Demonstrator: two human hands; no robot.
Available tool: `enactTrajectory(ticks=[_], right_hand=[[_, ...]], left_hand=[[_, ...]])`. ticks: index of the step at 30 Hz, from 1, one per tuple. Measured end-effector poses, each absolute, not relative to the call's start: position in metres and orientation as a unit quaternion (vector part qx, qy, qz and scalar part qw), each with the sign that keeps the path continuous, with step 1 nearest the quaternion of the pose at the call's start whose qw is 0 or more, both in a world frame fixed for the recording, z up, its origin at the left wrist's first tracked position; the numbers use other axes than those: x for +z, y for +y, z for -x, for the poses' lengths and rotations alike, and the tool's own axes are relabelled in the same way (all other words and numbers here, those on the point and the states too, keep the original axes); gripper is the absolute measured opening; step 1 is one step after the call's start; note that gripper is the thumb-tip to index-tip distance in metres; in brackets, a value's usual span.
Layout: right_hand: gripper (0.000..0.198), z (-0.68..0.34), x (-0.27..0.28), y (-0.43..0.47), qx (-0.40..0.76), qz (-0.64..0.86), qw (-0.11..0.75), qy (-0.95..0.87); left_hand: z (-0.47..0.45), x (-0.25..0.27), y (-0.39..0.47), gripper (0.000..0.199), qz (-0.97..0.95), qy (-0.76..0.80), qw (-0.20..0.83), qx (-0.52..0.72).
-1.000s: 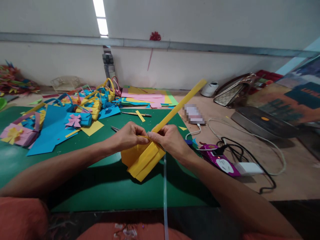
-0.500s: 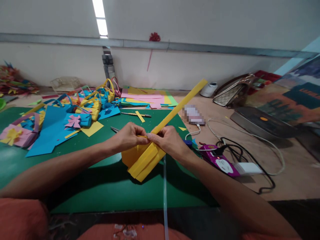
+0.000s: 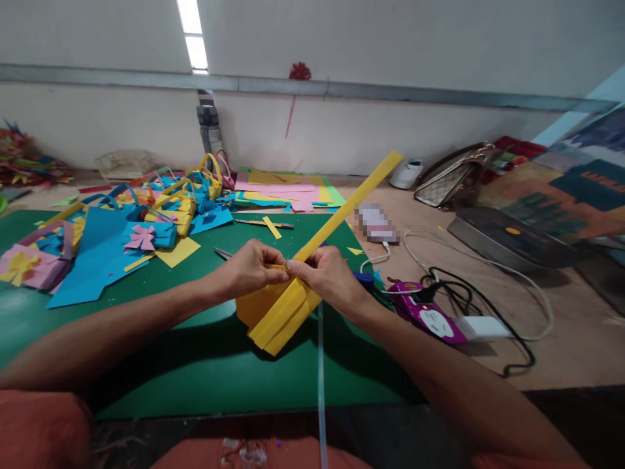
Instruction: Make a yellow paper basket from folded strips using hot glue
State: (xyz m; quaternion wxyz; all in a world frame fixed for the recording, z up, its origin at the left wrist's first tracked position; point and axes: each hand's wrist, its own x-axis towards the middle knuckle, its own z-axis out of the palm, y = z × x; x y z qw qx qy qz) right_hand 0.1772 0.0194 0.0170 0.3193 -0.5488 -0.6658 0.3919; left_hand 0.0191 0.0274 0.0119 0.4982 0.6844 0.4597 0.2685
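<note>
Both my hands hold a folded yellow paper basket [image 3: 280, 318] above the green mat. My left hand [image 3: 254, 266] is closed, pinching the basket's upper edge. My right hand [image 3: 329, 273] is closed too, with its thumb pressed where a long yellow paper strip [image 3: 349, 207] meets the basket wall. The strip slants up to the right, past my right hand. My fingertips nearly meet at this joint and hide part of it. Below my right hand, a translucent glue stick [image 3: 321, 384] runs down toward the table's front edge; its upper end is hidden.
Finished paper baskets [image 3: 183, 207] and blue sheets [image 3: 92, 260] lie on the green mat [image 3: 195, 371] at left. Scissors [image 3: 222, 253] and a craft knife [image 3: 249, 223] lie beyond my hands. At right are a phone [image 3: 375, 223], a purple power strip [image 3: 427, 312] with cables and a metal box [image 3: 508, 238].
The view has shifted slightly. Both hands keep their grip on the yellow basket and strip at nearly the same place.
</note>
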Motion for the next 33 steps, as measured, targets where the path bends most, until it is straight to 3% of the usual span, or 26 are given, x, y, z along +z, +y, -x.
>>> enactTrajectory(ticks=[15, 22, 27, 33], right_hand=[[0.025, -0.179, 0.012, 0.026, 0.398, 0.53, 0.337, -0.669], [0.03, -0.181, 0.014, 0.026, 0.383, 0.532, 0.334, -0.678], [0.029, -0.182, 0.012, 0.027, 0.386, 0.546, 0.329, -0.667], [0.033, -0.183, 0.009, 0.03, 0.368, 0.553, 0.324, -0.674]], left_hand=[[-0.018, 0.013, 0.028, 0.023, -0.689, 0.451, 0.504, 0.261], [-0.017, 0.02, 0.027, 0.026, -0.704, 0.456, 0.456, 0.298], [-0.013, 0.022, 0.033, 0.024, -0.683, 0.439, 0.433, 0.391], [-0.009, 0.019, 0.043, 0.042, -0.696, 0.463, 0.361, 0.413]])
